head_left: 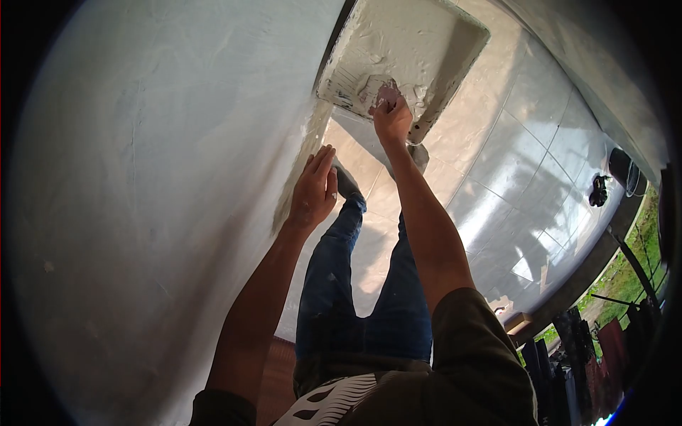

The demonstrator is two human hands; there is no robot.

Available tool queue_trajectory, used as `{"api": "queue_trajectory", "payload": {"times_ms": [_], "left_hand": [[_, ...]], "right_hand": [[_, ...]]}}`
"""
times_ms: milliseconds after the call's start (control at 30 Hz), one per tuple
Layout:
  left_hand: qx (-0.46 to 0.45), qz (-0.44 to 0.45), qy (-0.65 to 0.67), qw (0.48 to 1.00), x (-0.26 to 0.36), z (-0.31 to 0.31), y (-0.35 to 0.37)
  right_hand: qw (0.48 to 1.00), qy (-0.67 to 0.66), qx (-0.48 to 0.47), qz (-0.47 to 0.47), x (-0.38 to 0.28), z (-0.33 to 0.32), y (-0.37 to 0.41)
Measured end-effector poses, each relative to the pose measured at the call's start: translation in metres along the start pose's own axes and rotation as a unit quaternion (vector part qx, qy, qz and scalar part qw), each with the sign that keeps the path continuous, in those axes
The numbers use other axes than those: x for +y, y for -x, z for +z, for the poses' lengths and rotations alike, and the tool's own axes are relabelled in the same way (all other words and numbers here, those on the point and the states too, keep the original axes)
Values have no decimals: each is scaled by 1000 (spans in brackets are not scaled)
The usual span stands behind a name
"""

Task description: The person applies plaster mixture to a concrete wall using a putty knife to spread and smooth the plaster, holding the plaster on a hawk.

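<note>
My right hand (pixel 392 121) is closed on a small pinkish pad (pixel 388 92) and presses it into wet, pale plaster-like paste (pixel 398 46) in a shallow tray (pixel 465 51). The paste is smeared and ridged around the pad. To the lower left, my left hand (pixel 317 186) is empty, its fingers extended and thumb a little apart, beside the narrow edge of a grey, smooth wall (pixel 177 142). Whether its fingers touch that edge is hard to tell.
Beneath me is a tiled floor (pixel 497 177) with sunlit patches. At the right lie a small black object (pixel 599 191) and a dark container (pixel 624 170). Dark clothes (pixel 582 362) hang at the lower right, by grass (pixel 629 273).
</note>
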State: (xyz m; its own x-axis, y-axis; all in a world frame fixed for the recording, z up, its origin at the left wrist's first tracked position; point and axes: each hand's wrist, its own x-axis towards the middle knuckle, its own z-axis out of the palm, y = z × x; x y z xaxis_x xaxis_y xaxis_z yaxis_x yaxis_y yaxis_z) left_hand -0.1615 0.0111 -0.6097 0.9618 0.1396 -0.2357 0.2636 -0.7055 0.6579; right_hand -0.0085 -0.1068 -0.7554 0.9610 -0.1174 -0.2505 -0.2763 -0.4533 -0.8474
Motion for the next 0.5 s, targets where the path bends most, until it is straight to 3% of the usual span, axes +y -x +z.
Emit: {"api": "queue_trajectory", "payload": {"times_ms": [133,433,500], "left_hand": [[-8,-12,-2,1000,0,2,0],[10,-28,-6,1000,-4,-3,7],[13,-31,-1,999,-6,-1,10]], "right_hand": [[998,3,12,-68,-13,32,-1],[999,-16,-22,42,-46,49,7],[984,-103,-80,122,-53,41,9]]}}
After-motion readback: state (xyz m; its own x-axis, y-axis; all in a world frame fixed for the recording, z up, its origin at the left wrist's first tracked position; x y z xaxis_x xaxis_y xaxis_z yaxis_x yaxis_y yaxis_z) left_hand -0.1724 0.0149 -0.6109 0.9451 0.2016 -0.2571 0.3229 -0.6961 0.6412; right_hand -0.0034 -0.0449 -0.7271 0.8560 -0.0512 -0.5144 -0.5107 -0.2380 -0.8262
